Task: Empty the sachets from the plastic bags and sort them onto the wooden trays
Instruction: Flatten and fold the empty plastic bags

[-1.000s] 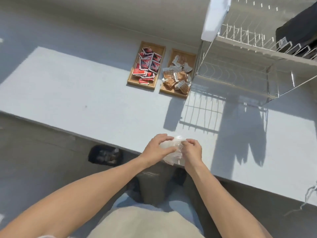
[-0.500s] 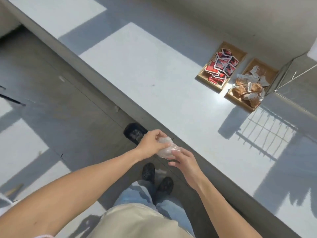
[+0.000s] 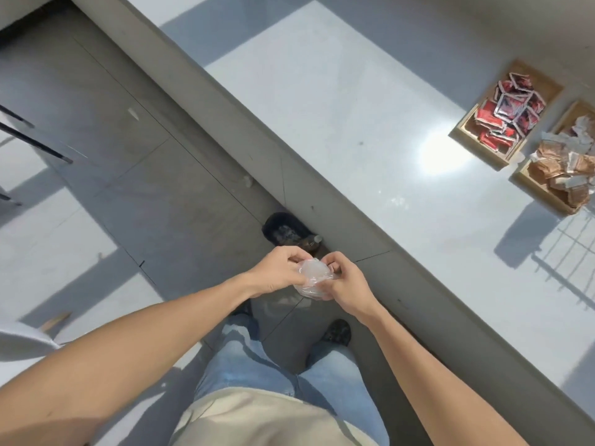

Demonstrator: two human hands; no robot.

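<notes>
- Compared with half a second earlier, both hands and the crumpled bag sit a little further off the counter edge, over the floor; the counter and trays have slid toward the upper right of the view.
- Far left: thin dark bars (image 3: 35,140), cut by the frame edge, stand over a grey floor (image 3: 96,156) banded with sunlight.
- Left of centre: left hand (image 3: 277,273), fingers curled tight around the near-left side of the plastic bag (image 3: 314,280); it grips the bag, not a sachet.
- Centre: the plastic bag, clear and bunched into a rough ball, is held between the two hands above the floor and in front of the person's jeans (image 3: 273,365). Its crumpled form gives no readable long axis; contents cannot be told.
- Just beyond the hands: a black bin (image 3: 283,231) on the floor against the counter base, holding what looks like crumpled clear plastic.
- Right of centre: right hand (image 3: 341,281), fingertips pinched closed on the bag's far-right side.
- Below the right hand: a dark shoe (image 3: 338,331).
- Right: the white counter (image 3: 322,107) runs diagonally, with nothing lying between the hands and the trays.
- Upper right: first wooden tray (image 3: 467,127) with a heap of red sachets (image 3: 502,120); its long axis runs away from the counter edge. Printing is too blurred to read.
- Far right: second wooden tray (image 3: 534,191), parallel and just beside the first, with brown and silvery sachets (image 3: 560,169); partly cut by the frame.
</notes>
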